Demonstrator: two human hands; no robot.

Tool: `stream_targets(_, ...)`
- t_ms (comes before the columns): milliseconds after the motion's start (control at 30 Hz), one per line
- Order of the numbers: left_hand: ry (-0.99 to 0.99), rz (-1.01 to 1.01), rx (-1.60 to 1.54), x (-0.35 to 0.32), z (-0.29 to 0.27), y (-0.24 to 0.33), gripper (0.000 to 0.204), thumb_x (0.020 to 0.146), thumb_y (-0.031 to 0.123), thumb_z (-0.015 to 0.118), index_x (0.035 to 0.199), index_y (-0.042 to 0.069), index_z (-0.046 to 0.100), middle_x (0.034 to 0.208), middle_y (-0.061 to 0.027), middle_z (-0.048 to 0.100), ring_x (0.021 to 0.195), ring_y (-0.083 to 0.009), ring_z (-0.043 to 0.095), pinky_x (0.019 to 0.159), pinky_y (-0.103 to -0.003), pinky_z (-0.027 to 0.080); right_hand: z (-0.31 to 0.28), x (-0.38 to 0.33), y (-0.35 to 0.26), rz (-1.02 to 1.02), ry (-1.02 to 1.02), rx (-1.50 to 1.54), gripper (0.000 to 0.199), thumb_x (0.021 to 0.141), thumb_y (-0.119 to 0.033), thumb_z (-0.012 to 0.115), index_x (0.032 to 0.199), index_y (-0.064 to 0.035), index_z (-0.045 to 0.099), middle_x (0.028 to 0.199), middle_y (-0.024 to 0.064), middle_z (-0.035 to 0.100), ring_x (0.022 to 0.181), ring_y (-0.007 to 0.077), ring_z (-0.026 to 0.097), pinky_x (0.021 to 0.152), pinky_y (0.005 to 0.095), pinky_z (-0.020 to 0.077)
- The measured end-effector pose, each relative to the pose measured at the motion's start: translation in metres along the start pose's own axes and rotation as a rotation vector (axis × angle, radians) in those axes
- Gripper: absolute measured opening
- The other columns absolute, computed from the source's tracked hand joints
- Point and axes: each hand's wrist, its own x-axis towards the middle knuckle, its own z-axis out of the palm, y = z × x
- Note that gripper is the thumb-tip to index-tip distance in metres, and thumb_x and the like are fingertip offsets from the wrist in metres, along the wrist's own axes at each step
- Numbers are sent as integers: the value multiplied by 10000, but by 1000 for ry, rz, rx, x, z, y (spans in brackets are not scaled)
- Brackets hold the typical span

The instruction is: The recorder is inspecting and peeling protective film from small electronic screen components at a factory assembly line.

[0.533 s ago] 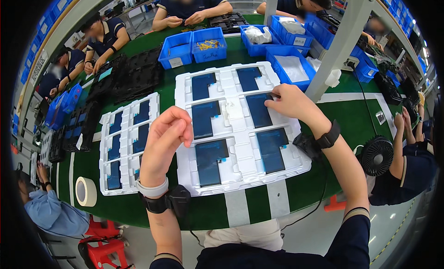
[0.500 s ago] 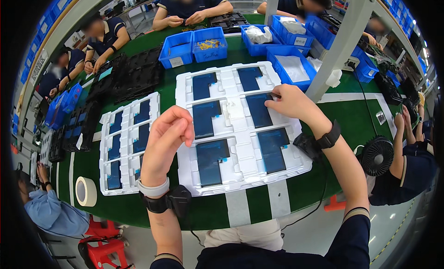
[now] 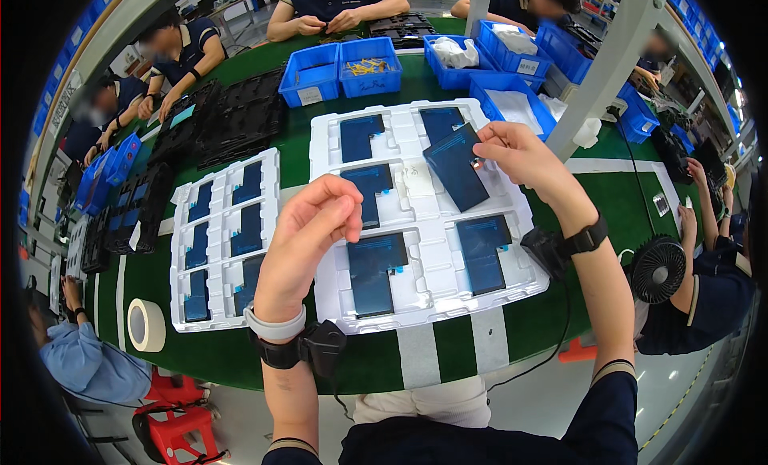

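Right hand (image 3: pixel 520 153) pinches a dark blue panel (image 3: pixel 456 165) by its upper corner, long axis toward five o'clock above the white tray (image 3: pixel 432 281); left hand (image 3: pixel 308 241), fingers pinched empty, hovers at eight o'clock.

Both forearms rise from the near edge in dark sleeves with pale cuffs. The left hand (image 3: pixel 308 241) is lifted, fingers curled loosely together, thumb and fingertips pinched near its top, palm turned right. Its wrist carries a pale band and, below that, a black strap with a small black box. The right hand (image 3: pixel 524 154) reaches farther and to the right, fingers (image 3: pixel 490 138) bent in a pinch, a black strap on its wrist.
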Motion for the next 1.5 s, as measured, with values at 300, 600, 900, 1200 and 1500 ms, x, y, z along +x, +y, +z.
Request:
stream_targets(300, 97, -11, 195, -3, 17, 0, 160, 874, 197, 585, 952, 58, 575, 880, -15, 600, 838, -90, 567, 748, -228, 424, -1, -37, -21, -268, -262, 28, 74, 833, -85, 594, 849, -16, 571, 749, -17, 619, 575, 15, 448, 513, 175, 312)
stream_targets(600, 94, 50, 109, -5, -6, 4, 145, 894, 181, 557, 963, 55, 576, 847, -8, 596, 800, -86, 574, 752, -228, 442, -22, -1, 19, 194, 51, 56, 165, 807, -146, 595, 921, -32, 563, 797, 66, 674, 432, 4, 298, 358, 181, 174)
stream_targets(900, 232, -23, 265, -18, -40, 4, 134, 911, 189, 529, 944, 67, 575, 755, 8, 564, 668, -55, 510, 642, -197, 413, -25, -16, 36, -170, -5, -366, 267, 765, -163, 630, 976, -1, 645, 817, 94, 675, 722, 159, 616, 692, 280, 456)
stream_targets(1200, 255, -35, 295, -22, -42, -20, 108, 883, 149, 566, 917, 48, 579, 723, 15, 558, 642, -50, 475, 619, -194, 378, -10, -26, 36, -375, -94, -610, 257, 782, -99, 586, 1024, -37, 649, 814, 142, 560, 816, 281, 577, 742, 349, 461)
stream_targets(1500, 224, 186, 623, -18, -39, -28, 157, 866, 138, 589, 986, 37, 599, 1016, -82, 594, 963, -174, 542, 864, -286, 401, -7, -58, 6, -405, -55, -652, 203, 757, -103, 619, 944, -32, 651, 732, 136, 619, 701, 286, 608, 659, 359, 484)
